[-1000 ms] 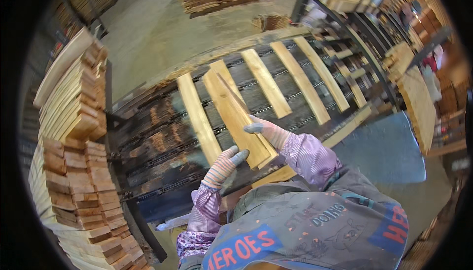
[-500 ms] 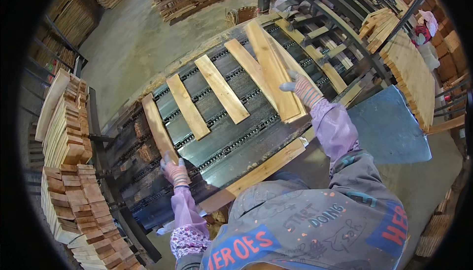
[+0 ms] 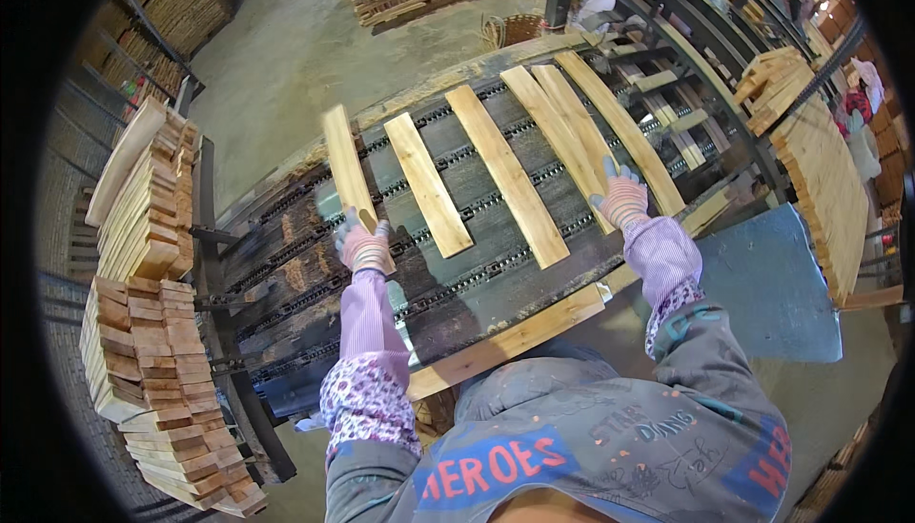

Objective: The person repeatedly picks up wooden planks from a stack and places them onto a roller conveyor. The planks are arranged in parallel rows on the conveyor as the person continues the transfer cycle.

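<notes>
Left hand [image 3: 365, 246] clamped on near end of leftmost board [image 3: 347, 168]; right hand [image 3: 621, 201] gripping end of doubled boards [image 3: 564, 132]. Both on conveyor [image 3: 477, 266]; hands well apart.

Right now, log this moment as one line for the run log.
left hand: grips end of leftmost pale wooden slat | right hand: on paired pale slats | surface: dark chain conveyor | left: stacked boards

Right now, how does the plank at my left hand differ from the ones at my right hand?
The left hand grips the near end of a single plank, the leftmost on the conveyor. The right hand rests on a pair of planks lying side by side and touching, which look longer and reach farther up the belt. All are pale bare wood, lying across the conveyor chains.
</notes>
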Demonstrator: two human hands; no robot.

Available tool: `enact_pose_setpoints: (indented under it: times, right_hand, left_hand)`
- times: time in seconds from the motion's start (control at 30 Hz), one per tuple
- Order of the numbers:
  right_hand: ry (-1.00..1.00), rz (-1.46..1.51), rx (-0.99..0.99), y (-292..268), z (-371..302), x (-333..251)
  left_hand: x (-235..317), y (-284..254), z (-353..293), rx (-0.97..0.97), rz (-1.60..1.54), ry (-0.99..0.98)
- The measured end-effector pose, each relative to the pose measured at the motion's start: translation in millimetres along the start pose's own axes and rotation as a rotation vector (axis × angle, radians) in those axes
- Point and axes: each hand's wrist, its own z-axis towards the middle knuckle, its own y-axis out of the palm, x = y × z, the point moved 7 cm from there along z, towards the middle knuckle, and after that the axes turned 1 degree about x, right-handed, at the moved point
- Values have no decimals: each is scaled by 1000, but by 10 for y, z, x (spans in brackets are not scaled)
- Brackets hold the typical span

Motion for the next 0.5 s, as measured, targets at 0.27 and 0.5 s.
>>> enact_pose_setpoints:
  times: [0.27,0.5]
  right_hand:
    - [-189,553,5,115,-368,-338]
    - [-194,178,-259,113,-908,-1240]
  left_hand:
    - [-63,-93,-70,-16,-226,-62]
    - [396,-180,-427,127,-730,205]
